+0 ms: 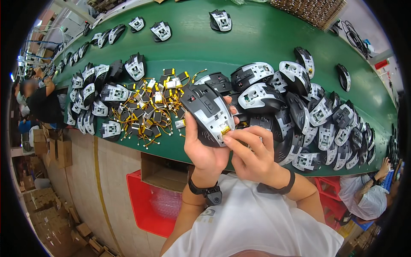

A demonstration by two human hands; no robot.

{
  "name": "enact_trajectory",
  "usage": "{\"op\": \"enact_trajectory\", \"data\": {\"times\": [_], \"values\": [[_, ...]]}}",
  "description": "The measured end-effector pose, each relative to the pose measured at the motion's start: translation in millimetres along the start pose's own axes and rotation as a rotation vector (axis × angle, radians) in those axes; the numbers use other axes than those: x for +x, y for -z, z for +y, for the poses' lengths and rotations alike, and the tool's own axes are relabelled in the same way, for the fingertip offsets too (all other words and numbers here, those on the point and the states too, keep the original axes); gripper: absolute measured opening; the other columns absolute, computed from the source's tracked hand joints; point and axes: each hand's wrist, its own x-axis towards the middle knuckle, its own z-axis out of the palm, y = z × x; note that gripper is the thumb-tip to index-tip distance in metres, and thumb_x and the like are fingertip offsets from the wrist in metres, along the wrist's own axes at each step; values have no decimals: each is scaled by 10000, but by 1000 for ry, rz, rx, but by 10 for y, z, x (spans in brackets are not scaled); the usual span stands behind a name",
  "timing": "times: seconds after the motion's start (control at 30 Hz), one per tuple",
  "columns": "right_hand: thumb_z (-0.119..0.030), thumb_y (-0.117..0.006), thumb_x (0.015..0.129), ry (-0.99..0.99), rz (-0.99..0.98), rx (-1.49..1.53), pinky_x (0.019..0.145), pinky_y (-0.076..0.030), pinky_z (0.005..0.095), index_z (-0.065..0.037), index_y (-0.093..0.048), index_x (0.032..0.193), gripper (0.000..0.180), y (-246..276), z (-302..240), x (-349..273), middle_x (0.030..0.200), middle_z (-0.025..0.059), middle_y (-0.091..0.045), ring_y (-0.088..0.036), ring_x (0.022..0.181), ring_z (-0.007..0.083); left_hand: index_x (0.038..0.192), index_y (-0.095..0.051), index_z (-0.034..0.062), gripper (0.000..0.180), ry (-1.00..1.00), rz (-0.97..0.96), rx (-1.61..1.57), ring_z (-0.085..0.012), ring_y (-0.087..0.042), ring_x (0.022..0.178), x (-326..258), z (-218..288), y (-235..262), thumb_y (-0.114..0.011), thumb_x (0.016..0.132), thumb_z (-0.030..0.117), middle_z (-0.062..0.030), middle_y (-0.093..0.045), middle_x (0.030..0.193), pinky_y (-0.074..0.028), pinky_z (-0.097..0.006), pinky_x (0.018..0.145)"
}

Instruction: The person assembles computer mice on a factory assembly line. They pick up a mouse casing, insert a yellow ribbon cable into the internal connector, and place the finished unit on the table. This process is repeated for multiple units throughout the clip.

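While hands (227, 145) grip mouse shell (208, 113), belt edge (128, 147) near.

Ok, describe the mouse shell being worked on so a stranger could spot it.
On the long green table, look at the near edge, between two heaps of shells. The mouse shell is the only one lifted, gripped in the left hand, with the right hand pressing a yellow-wrapped part into it.

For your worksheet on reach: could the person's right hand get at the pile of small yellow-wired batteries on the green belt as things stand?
Probably yes. The battery pile lies uncovered on the green belt, just left of the mouse shell held in the left hand. The right hand would first have to leave that shell.
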Motion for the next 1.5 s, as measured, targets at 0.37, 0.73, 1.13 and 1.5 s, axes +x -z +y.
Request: {"op": "enact_trajectory", "data": {"times": [0.37,0.73,1.13,1.5], "values": [[68,-618,639,-276,-112,281,874,-459,404,-62,-670,1048,433,51,0,166,1160,122,-557,-535,1021,316,1357,-461,47,625,-6,-61,-27,-303,-589,1063,101,40,84,-268,1015,533,-192,-571,1253,-508,-418,895],[67,-629,634,-242,-114,142,802,-485,390,-78,-662,1045,437,114,56,236,1113,137,-518,-549,964,337,1388,-415,26,682,14,-71,211,-354,-577,1147,159,24,-85,-248,1009,568,-203,-542,1302,-487,-461,954],[2,-637,764,-432,-162,306,885,-459,391,-26,-663,1021,260,812,125,-18,1067,143,-617,-581,993,320,873,-683,19,493,218,-79,1319,-186,-670,647,2658,-211,-467,-675,830,510,-84,-681,779,-496,-317,513],[-57,-674,788,-407,-276,335,844,-489,395,-29,-650,1025,240,829,46,-297,1028,111,-628,-584,972,317,1257,-603,14,862,-34,-231,2778,-319,-610,1152,3335,-309,-431,-327,891,744,-198,-630,1235,-469,-432,964]]}}
